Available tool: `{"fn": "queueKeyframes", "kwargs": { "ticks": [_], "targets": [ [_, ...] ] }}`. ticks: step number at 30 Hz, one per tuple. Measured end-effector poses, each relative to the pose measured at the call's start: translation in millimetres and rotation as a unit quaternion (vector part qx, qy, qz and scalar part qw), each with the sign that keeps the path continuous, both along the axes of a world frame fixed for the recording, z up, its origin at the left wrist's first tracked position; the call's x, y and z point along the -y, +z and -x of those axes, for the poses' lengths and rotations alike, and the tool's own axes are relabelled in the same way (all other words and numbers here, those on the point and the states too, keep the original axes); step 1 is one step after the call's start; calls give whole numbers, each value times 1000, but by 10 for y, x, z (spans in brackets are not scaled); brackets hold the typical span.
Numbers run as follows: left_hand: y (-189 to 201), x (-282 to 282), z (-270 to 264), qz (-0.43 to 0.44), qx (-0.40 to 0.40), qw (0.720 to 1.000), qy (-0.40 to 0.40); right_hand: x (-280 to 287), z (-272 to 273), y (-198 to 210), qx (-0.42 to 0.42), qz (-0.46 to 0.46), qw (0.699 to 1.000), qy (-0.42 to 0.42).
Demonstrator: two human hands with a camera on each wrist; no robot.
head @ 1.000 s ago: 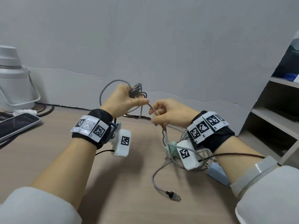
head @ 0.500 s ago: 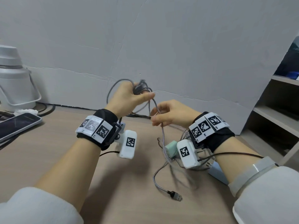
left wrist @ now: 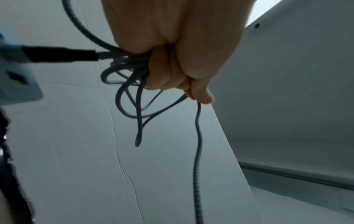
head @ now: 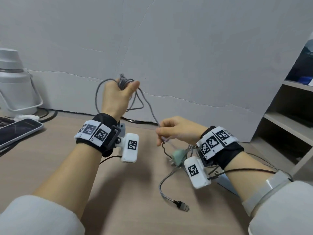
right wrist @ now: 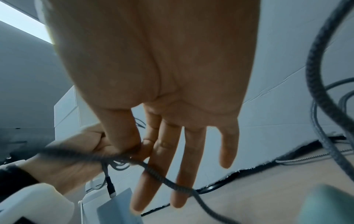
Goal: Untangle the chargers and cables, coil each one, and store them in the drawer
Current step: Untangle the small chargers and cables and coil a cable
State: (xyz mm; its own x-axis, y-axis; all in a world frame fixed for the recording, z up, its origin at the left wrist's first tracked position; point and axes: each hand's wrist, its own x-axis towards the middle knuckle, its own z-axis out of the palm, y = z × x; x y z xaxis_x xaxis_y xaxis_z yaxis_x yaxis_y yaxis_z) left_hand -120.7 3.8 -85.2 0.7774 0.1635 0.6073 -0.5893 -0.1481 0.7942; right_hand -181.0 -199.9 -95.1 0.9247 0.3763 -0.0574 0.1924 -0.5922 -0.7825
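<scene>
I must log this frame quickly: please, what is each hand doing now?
Left hand: closed around a bundle of grey braided cable loops, raised above the desk.
Right hand: thumb and forefinger pinch the same cable lower down; other fingers extended.

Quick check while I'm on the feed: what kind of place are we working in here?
Likely a home or small office desk against a wall. A wood-grain desk top carries a smartphone and a white jug-like appliance, and open shelves stand at the right. No drawer is in view.
</scene>
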Motion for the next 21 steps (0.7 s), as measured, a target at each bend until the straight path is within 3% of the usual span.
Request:
{"fn": "queueKeyframes", "kwargs": {
  "ticks": [2,7,12,14,15,17,21],
  "targets": [
    [-41,-94,-97,30,-18,999,29,-5,-21,5,6,-42,999,-27],
    [-133,-269,-256,93,-48,991,88,56,14,110,11,-25,1000,-15],
    [-180,-330,-303,123,-108,979,119,101,-16,223,114,-82,986,-86],
    [-161,-307,-296,119,-174,977,38,120,-94,270,189,-91,963,-170],
    [-138,-280,-273,142,-217,964,-51,139,-152,280,230,-69,943,-229],
    [-65,-228,-194,190,-293,913,-211,152,-230,276,293,24,902,-316],
    [85,-128,-64,224,-310,865,-325,5,-218,140,262,266,868,-328]
  ]
}}
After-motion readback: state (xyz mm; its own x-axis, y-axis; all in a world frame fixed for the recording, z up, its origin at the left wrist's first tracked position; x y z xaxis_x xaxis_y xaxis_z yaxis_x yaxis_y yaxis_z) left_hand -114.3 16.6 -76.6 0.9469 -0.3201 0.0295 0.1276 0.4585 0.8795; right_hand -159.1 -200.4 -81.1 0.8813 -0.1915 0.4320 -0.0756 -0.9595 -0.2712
